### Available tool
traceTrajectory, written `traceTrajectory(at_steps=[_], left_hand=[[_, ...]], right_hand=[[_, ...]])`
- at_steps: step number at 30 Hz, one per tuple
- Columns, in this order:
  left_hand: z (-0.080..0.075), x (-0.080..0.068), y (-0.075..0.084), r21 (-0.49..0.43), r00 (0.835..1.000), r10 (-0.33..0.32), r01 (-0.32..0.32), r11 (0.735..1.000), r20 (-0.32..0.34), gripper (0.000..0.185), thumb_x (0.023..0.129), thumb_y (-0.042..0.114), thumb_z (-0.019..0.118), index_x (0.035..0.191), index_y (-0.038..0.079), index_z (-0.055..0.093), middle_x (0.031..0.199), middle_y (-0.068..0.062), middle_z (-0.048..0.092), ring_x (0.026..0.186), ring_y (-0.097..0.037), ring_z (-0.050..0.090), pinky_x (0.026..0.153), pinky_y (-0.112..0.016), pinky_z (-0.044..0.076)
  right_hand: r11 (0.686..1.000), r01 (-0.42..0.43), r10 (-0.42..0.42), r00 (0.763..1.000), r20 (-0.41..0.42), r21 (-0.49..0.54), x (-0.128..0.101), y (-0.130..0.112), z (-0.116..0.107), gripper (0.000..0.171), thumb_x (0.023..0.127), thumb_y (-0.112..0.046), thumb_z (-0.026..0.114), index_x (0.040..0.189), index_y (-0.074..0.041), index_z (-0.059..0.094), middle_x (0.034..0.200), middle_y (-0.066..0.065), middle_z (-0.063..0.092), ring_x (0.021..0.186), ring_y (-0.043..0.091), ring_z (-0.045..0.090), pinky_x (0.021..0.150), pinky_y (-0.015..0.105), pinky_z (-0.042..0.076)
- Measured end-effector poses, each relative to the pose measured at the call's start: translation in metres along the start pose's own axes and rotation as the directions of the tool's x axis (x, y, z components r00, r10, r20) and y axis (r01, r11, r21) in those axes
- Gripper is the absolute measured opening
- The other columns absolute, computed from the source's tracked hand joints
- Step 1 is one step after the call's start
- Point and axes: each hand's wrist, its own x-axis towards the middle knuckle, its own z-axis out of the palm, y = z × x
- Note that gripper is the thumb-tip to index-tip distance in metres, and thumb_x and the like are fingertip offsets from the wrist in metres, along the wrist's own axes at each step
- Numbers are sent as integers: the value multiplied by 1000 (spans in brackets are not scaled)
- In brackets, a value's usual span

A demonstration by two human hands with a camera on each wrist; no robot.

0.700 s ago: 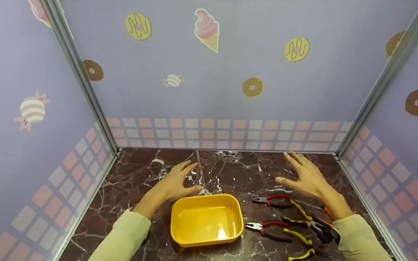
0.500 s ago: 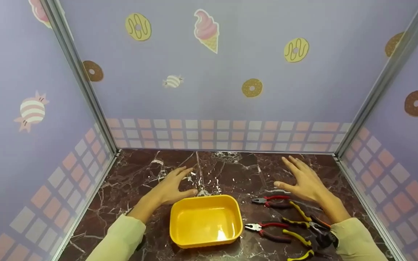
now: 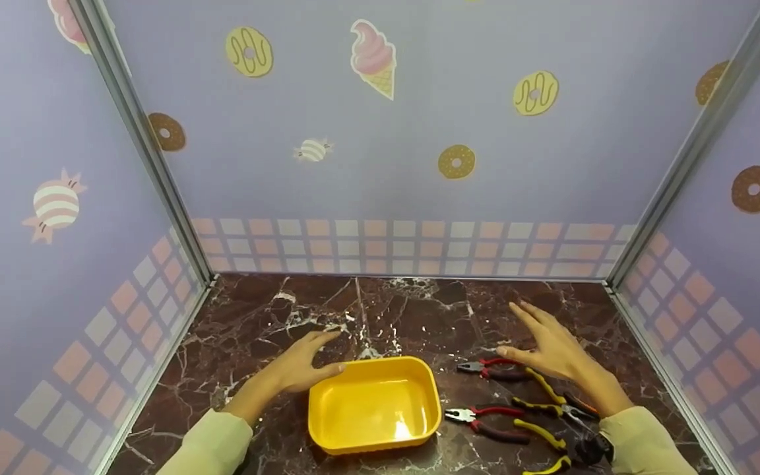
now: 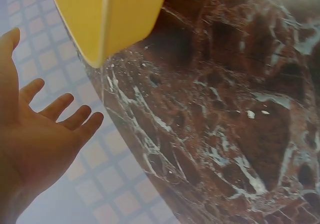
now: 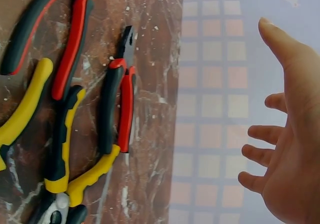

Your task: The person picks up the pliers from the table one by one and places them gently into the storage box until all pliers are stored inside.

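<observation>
Nearest to me stands the shallow yellow plastic tray (image 3: pixel 375 404), with a heap of red-, yellow- and black-handled steel pliers (image 3: pixel 525 409) just beside its right rim. My left hand (image 3: pixel 301 364) rests flat, fingers spread, thumb at the tray's far left corner. My right hand (image 3: pixel 551 346) is spread above the farthest pliers, holding nothing. Behind them, the dark marble tabletop (image 3: pixel 406 310) lies bare up to the wall.

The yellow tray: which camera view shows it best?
The head view shows the yellow tray best: its whole rim and empty inside are visible, between the left hand and the pliers. The left wrist view shows only one corner of it. The right wrist view does not show it.
</observation>
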Motion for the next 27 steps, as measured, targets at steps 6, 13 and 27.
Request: traceTrajectory(at_steps=[6,13,27], left_hand=[[0,-12,-6,-27,999,-41,41,999,21,74,100,51,70,159,12,49,156,-24,48,140,-48,48,114,-71,40],[2,-22,-14,-33,999,-34,34,999,4,75,100,51,70,156,6,51,154,-24,51,141,-48,49,116,-68,39],[5,-30,-23,-170,999,-33,35,985,18,57,105,34,69,146,-3,57,137,-27,64,121,-46,65,104,-63,53]], right_hand=[[1000,-8,8,1000,14,16,-7,5,12,98,92,-67,72,166,-13,37,165,27,36,146,55,36,108,81,36],[1000,-4,4,1000,20,16,-8,8,24,99,91,-68,73,165,-14,39,164,25,38,146,53,39,109,79,37],[998,-51,48,996,73,30,-13,14,40,98,92,-67,73,165,-11,39,164,25,38,146,54,38,109,79,36]])
